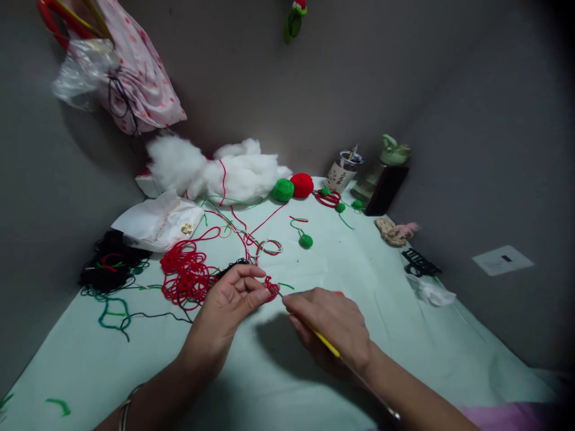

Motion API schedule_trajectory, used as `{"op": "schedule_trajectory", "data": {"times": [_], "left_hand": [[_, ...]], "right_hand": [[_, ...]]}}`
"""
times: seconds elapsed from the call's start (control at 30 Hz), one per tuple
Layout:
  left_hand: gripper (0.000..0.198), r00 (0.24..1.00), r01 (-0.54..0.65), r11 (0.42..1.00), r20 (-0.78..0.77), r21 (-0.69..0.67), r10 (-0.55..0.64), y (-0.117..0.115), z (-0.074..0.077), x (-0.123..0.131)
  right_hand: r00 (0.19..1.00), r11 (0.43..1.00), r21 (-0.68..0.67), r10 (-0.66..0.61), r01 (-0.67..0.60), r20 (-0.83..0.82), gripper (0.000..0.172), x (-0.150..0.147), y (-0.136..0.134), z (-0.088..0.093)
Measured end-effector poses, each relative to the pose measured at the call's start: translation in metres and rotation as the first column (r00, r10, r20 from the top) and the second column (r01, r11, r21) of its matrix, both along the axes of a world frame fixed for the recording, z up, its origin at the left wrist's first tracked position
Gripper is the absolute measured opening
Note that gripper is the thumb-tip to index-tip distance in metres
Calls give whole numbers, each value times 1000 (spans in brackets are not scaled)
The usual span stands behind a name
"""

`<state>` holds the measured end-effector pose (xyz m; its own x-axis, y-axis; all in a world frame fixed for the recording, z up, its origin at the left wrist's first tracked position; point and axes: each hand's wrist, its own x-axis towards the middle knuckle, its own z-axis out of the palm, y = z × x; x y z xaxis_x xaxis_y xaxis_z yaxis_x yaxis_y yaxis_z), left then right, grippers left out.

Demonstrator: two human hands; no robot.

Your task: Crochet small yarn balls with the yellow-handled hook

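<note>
My left hand (pixel 237 294) pinches a small red crochet piece (pixel 272 288) between thumb and fingers, above the middle of the table. My right hand (pixel 335 323) is closed around a crochet hook (pixel 327 344) with a yellow handle. Its thin metal tip reaches to the red piece. Strands of red yarn rise behind the left fingertips toward the back of the table. Close to the left hand lies a loose tangle of red yarn (pixel 188 272). A short green yarn scrap (pixel 286 286) shows just behind the red piece.
White stuffing (pixel 245 173), a green yarn ball (pixel 283 190) and a red yarn ball (pixel 302 185) line the back wall. Red-handled scissors (pixel 327 199), a pen cup (pixel 342 170) and a dark phone (pixel 387 190) stand back right. Black yarn (pixel 112 263) lies left. A small green ball (pixel 306 240) sits mid-table.
</note>
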<state>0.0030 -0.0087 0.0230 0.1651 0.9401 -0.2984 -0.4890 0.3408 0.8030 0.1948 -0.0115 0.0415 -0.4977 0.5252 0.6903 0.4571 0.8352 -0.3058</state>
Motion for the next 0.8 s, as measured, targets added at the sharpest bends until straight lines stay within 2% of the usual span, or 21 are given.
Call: {"op": "schedule_trajectory", "data": {"times": [0.1,0.23,0.43,0.53,0.73,0.8], "left_hand": [[38,999,37,999,38,-13,-37,-1,1,-1],[37,993,86,996,80,-17,-84,0,4,-2],[30,985,128,991,121,-35,-123,0,7,-5],[27,985,143,989,109,-48,-137,-1,6,-7],[27,980,160,986,129,-50,-152,-2,4,-5],[28,977,176,984,131,-39,-169,-2,3,-5]], "right_hand": [[999,996,75,40,-42,37,38,1,2,-2],[999,997,70,39,-39,3,30,1,4,-4],[994,994,-111,11,-23,-107,24,2,2,-1],[993,988,-154,2,-20,-116,24,4,0,2],[996,997,-60,43,-48,-72,27,1,0,-4],[993,993,-81,80,-87,-82,28,-1,0,-5]]}}
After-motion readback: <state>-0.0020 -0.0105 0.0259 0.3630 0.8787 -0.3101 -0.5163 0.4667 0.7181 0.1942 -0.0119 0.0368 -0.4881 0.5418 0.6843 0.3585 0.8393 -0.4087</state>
